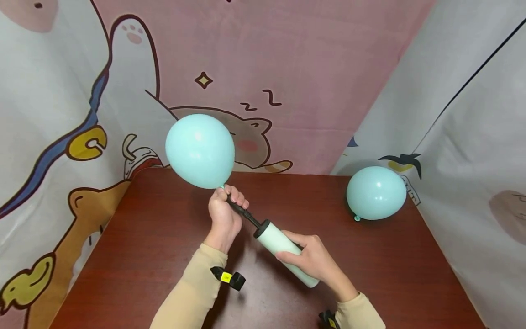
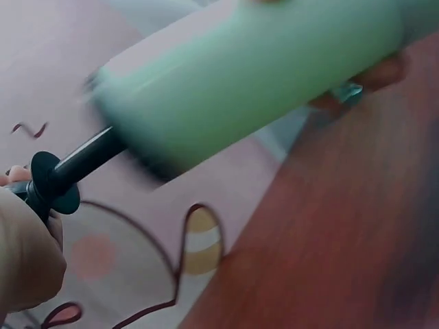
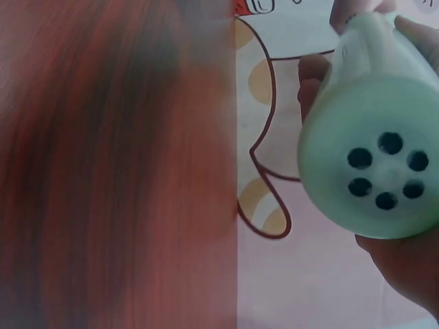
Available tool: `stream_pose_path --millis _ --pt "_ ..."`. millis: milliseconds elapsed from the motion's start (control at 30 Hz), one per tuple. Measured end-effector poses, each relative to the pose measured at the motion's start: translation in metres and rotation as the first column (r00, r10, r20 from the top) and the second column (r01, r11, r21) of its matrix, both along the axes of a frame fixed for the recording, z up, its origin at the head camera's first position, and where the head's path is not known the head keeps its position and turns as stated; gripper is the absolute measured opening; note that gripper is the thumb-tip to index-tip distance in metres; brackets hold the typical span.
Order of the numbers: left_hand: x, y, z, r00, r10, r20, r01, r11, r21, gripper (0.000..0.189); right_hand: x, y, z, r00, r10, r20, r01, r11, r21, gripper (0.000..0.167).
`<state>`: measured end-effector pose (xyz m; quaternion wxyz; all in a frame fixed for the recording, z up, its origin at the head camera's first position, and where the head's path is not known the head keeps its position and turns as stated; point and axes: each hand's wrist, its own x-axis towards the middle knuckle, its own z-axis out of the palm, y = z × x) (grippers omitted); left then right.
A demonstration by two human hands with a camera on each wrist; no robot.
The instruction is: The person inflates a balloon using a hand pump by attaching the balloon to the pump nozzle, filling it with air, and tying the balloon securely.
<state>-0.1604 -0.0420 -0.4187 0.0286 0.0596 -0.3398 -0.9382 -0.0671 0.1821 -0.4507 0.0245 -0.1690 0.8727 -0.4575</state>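
Note:
A balloon pump [image 1: 283,249] with a pale green barrel and a black rod slants between both hands above the table. My left hand [image 1: 225,210] grips the black nozzle end, where the neck of an inflated light-blue balloon [image 1: 200,151] sits. My right hand [image 1: 310,256] holds the barrel, thumb and fingers around its sides. In the left wrist view the black rod [image 2: 89,159] shows between the barrel and the left hand. The right wrist view faces the barrel's round end [image 3: 387,171], pierced by several holes. The left fingers partly hide the balloon's neck.
A second light-blue balloon [image 1: 376,193], knotted, rests at the table's back right corner. The brown wooden table [image 1: 164,256] is bordered by printed cartoon sheets [image 1: 308,68] behind and at both sides. Each sleeve carries a black wrist camera [image 1: 234,279].

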Motion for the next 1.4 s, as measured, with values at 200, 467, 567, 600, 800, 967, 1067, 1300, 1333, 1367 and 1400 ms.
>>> stream_pose_path --millis 200,467,567,600,800,967,1067,1300,1333,1367,1400 --pt "-0.017 -0.039 0.017 0.996 0.093 0.009 -0.094 0.992 0.082 0.037 0.009 0.019 -0.004 0.998 0.058 0.004 -0.058 0.998 -0.01 0.047" --pt "-0.018 -0.051 0.013 0.992 0.128 0.008 -0.128 0.982 0.138 0.036 0.007 0.013 0.0 0.992 0.098 -0.074 -0.096 0.995 0.03 0.042" --pt "-0.014 -0.035 0.007 0.995 0.096 -0.001 -0.095 0.989 0.116 0.037 0.004 0.008 0.001 0.994 0.077 -0.084 -0.073 0.996 0.052 0.042" --pt "-0.011 -0.029 0.006 0.997 0.082 -0.003 -0.081 0.991 0.106 0.038 0.003 0.006 0.001 0.994 0.063 -0.084 -0.059 0.997 0.054 0.043" --pt "0.005 0.009 -0.003 1.0 0.003 0.002 -0.003 0.999 0.032 0.034 -0.005 -0.007 0.006 0.995 0.003 -0.098 0.002 0.998 0.055 0.047" --pt "0.011 0.021 -0.006 0.999 -0.042 -0.003 0.042 0.999 0.019 0.034 -0.005 -0.011 0.005 0.994 -0.025 -0.107 0.029 0.999 0.03 0.044" --pt "0.008 0.014 -0.002 0.999 -0.052 -0.01 0.052 0.998 0.028 0.033 -0.003 -0.009 0.002 0.994 -0.02 -0.104 0.022 1.0 0.015 0.044" --pt "-0.012 -0.028 0.013 0.999 0.036 -0.011 -0.036 0.997 0.07 0.038 0.008 0.004 -0.003 0.996 0.015 -0.09 -0.013 1.0 0.019 0.047" --pt "-0.014 -0.035 0.015 0.998 0.056 -0.012 -0.055 0.995 0.08 0.039 0.009 0.006 -0.003 0.995 0.02 -0.096 -0.018 1.0 0.018 0.047" --pt "-0.017 -0.041 0.017 0.997 0.073 -0.012 -0.071 0.993 0.093 0.04 0.01 0.008 -0.003 0.994 0.025 -0.102 -0.023 1.0 0.015 0.047" --pt "-0.019 -0.047 0.02 0.996 0.093 -0.013 -0.091 0.99 0.108 0.04 0.011 0.009 -0.003 0.994 0.028 -0.107 -0.027 1.0 0.011 0.046"
